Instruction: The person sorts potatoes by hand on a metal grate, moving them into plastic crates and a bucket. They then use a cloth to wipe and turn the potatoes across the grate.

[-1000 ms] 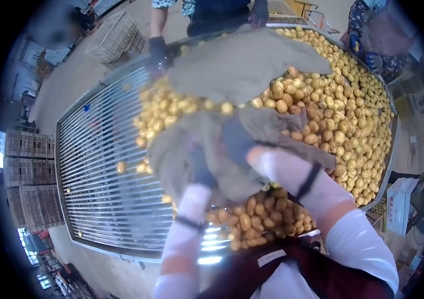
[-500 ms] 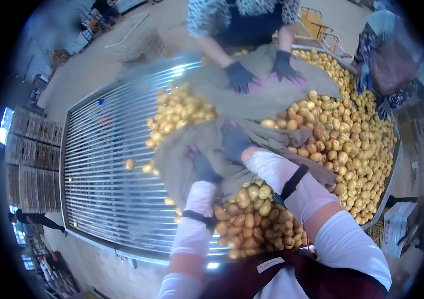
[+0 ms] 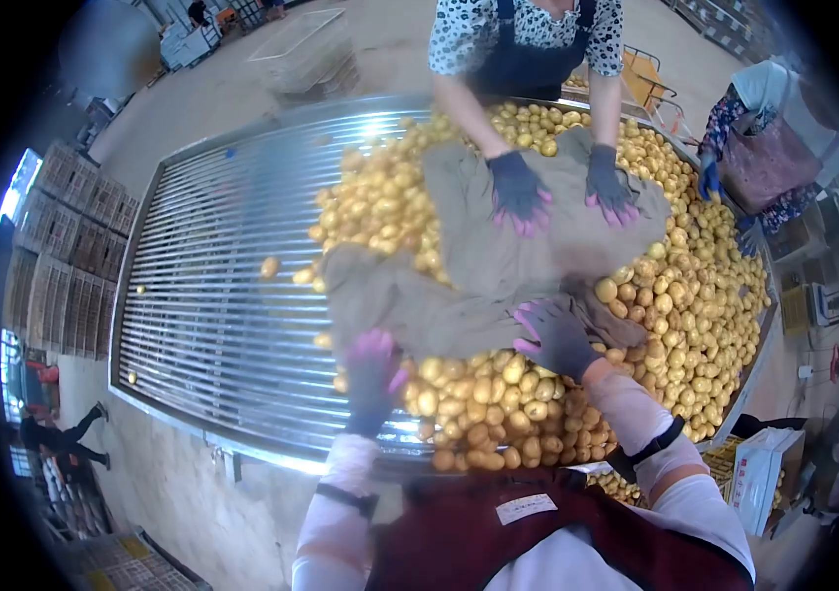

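A wide grey-brown cloth point(image 3: 508, 231) lies rumpled over a heap of yellow-brown potatoes point(image 3: 710, 295). My left hand point(image 3: 373, 379), in a dark glove with pink fingertips and slightly blurred, is at the cloth's near left edge above the metal rollers point(image 3: 232, 315), fingers apart. Gloved the same way, my right hand point(image 3: 555, 337) rests at the near right edge of the cloth, its fingers spread toward the left. Across the table, a co-worker's two gloved hands point(image 3: 520, 192) press flat on the far part of the cloth.
A raised metal rim point(image 3: 227, 438) borders the roller table. Another person's gloved hand point(image 3: 709, 179) is at the right edge, near the heap. A white box point(image 3: 766, 473) stands at the lower right. Stacked crates point(image 3: 69, 300) stand at the left, and a pale bin point(image 3: 306, 59) beyond the table.
Both my hands have drawn back toward me to the cloth's near edge. The co-worker's hands have shifted right and nearer, and more potatoes show at the far left of the cloth.
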Motion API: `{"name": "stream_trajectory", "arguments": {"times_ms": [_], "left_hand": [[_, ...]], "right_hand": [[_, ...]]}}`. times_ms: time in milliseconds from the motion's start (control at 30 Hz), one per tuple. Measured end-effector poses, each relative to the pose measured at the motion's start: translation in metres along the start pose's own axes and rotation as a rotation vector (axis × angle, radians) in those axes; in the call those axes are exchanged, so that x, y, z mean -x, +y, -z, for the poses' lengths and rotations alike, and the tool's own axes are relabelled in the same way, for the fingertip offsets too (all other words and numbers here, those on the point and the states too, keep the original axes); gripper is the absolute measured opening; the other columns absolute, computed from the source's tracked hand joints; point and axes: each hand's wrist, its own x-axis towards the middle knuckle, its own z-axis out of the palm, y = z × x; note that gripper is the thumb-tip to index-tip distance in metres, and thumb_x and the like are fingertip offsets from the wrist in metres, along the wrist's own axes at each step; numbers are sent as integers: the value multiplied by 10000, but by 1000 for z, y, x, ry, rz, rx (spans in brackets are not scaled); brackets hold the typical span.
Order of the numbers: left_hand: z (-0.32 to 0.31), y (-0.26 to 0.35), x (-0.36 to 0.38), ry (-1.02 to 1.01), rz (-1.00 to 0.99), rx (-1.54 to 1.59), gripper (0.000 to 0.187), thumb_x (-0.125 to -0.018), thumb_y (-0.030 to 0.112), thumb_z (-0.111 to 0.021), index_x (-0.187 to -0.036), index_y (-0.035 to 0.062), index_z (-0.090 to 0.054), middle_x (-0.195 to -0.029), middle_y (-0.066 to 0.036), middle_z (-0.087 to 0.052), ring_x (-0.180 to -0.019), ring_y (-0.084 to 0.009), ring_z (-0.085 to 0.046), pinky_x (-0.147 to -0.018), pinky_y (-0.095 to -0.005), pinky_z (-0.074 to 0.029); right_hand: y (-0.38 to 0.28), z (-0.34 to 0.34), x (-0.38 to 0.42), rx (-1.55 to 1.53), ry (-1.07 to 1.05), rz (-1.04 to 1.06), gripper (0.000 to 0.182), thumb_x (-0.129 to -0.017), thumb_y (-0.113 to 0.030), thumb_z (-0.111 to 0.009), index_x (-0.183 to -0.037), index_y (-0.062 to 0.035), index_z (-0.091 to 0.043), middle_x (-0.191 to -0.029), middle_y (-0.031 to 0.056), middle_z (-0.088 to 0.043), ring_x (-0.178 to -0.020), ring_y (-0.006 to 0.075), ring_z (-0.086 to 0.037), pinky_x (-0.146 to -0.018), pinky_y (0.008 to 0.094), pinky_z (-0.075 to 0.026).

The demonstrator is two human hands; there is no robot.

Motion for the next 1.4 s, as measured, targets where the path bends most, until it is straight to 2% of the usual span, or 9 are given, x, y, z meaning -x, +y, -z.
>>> {"name": "stream_trajectory", "arguments": {"times_ms": [133,467,600,733,800,1000,1100,1300,1400], "left_hand": [[-11,18,-23,21,46,-16,747,-889,499,-648,-1486,111,-424,-1526,-153,-412,-1431,-333,-360,-1187,-555,-185],[3,37,-83,-37,194,65,610,-890,386,-650,-1406,94,-509,-1406,-148,-528,-1385,-321,-418,-1162,-500,-270],[74,22,-65,367,176,744,489,-877,105,-627,-1362,85,-566,-1326,-141,-611,-1279,-334,-546,-1085,-387,-428],[175,15,6,-233,65,439,542,-810,15,-673,-1336,125,-611,-1213,-152,-679,-1096,-328,-666,-928,-386,-543],[165,7,58,-388,48,385,655,-771,113,-759,-1394,156,-562,-1280,-147,-639,-1148,-333,-628,-969,-416,-512],[122,12,89,-438,-106,392,914,-674,346,-870,-1466,154,-457,-1432,-189,-475,-1335,-422,-418,-1116,-535,-344],[68,55,66,-233,-183,391,787,-850,451,-716,-1483,82,-428,-1529,-175,-406,-1441,-417,-328,-1157,-581,-246],[10,104,-33,-598,152,242,749,-878,461,-656,-1446,26,-436,-1396,-237,-502,-1304,-457,-449,-1150,-615,-205],[-65,72,-61,-217,104,171,699,-855,410,-678,-1394,14,-476,-1272,-261,-560,-1191,-467,-502,-1101,-581,-299]], "right_hand": [[8,-2,-20,33,-229,-202,280,-889,-283,-657,-1106,-106,-664,-1053,128,-658,-936,360,-619,-771,481,-507],[15,141,36,194,870,-50,266,-951,-157,-549,-1178,-39,-623,-978,135,-663,-835,272,-645,-722,372,-510],[20,173,122,-408,561,-239,168,-971,-142,-556,-991,-6,-651,-848,60,-625,-771,181,-597,-706,298,-488],[-27,147,186,-456,82,-571,263,-902,-279,-745,-826,-27,-736,-726,46,-702,-652,111,-657,-446,300,-445],[-42,127,188,-214,-409,-612,305,-917,-356,-700,-898,-58,-762,-714,93,-685,-656,213,-670,-599,350,-516],[-37,34,153,-28,12,-132,434,-869,-300,-671,-1221,-50,-628,-1208,140,-634,-1150,348,-577,-982,434,-450],[-43,-2,119,54,-67,-158,614,-859,-340,-655,-1363,-20,-510,-1375,169,-531,-1307,391,-468,-1102,495,-355],[-38,-39,36,-92,-112,-269,820,-834,-394,-672,-1436,80,-380,-1474,280,-373,-1401,448,-319,-1189,543,-209],[-4,-105,-4,104,33,-212,891,-843,-384,-671,-1462,130,-289,-1537,315,-270,-1460,461,-202,-1218,536,-112]]}}
